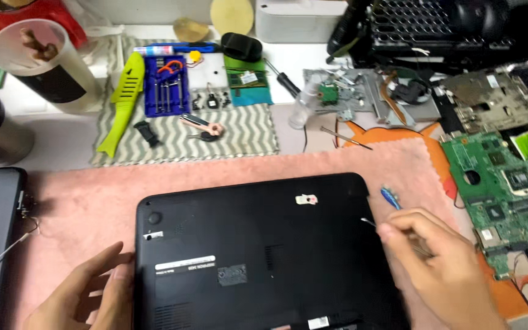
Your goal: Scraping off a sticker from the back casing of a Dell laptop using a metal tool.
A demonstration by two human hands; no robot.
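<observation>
Black laptop [264, 250] lengthwise left-right

One black laptop [264, 250] lies underside-up on one pink mat [93, 201], flanked by two hands [84, 299] [441, 269], two green circuit boards [508, 189] [249, 85] and one yellow fish-shaped case [123, 101].

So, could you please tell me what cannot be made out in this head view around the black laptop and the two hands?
- Laptop base: its near edge is cut off by the bottom of the frame.
- Right hand: it covers most of the thin tool, so only the pale tip shows; the kind of tool is unclear.
- Left hand: its wrist is cut off at the bottom edge.
- Small blue object on the pink mat: too small and blurred to identify.
</observation>
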